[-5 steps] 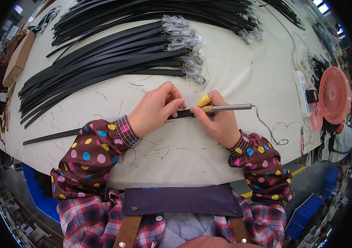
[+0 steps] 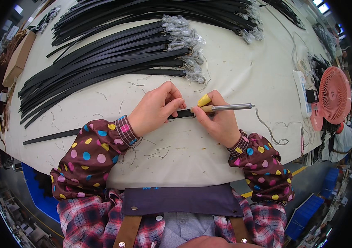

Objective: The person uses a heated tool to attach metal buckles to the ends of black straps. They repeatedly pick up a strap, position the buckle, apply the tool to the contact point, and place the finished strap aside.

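Observation:
A black belt (image 2: 183,113) runs across the table in front of me, its long tail (image 2: 52,137) reaching out left past my sleeve. My left hand (image 2: 159,103) is closed over the belt, thumb and fingertips drawn together near its right end. Between the thumb and fingers of my right hand (image 2: 219,122) is a corded pen-shaped tool (image 2: 231,107) with a silver barrel and a tan section. Its left tip is beside the belt's end, partly hidden by my fingers. A yellow finger cot (image 2: 204,100) covers one right fingertip.
Bundled black belts (image 2: 101,66) with plastic-wrapped buckles (image 2: 186,45) lie beyond my hands, and another belt pile (image 2: 151,16) is farther back. Thread scraps (image 2: 157,153) dot the table. At right are a power strip (image 2: 302,93), a pink fan (image 2: 334,94) and the tool's cord (image 2: 267,128).

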### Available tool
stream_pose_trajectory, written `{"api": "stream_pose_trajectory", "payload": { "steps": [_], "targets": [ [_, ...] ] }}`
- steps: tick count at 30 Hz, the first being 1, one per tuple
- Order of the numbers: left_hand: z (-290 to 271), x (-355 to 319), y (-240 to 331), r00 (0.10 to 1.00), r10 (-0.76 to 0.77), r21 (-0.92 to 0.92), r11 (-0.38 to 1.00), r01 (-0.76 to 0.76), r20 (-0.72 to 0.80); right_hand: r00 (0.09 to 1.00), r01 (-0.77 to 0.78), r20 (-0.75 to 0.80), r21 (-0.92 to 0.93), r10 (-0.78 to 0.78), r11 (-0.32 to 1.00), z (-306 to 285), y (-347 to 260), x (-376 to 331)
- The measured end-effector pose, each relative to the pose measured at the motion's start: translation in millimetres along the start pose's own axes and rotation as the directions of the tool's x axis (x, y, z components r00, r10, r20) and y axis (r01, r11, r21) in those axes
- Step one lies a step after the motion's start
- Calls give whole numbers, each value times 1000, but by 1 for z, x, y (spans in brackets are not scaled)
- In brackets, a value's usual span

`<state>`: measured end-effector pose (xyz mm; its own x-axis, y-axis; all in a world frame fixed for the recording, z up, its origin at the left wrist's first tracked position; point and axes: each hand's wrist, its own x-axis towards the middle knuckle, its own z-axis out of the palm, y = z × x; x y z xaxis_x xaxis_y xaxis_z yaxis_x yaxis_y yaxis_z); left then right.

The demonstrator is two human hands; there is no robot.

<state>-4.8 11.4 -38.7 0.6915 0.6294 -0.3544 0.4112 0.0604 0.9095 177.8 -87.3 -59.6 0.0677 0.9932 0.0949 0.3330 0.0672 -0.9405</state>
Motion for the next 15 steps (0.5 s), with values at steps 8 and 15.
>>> {"api": "stream_pose_trajectory", "payload": {
  "steps": [8, 15],
  "targets": [
    [0, 1, -2, 1000, 9, -14, 1000, -9, -2, 1000, -1, -16, 11, 2, 1000, 1, 1, -1],
    [0, 1, -1, 1000, 0, -11, 1000, 0, -3, 1000, 8, 0, 8, -8, 1000, 0, 0, 0]
  ]
}}
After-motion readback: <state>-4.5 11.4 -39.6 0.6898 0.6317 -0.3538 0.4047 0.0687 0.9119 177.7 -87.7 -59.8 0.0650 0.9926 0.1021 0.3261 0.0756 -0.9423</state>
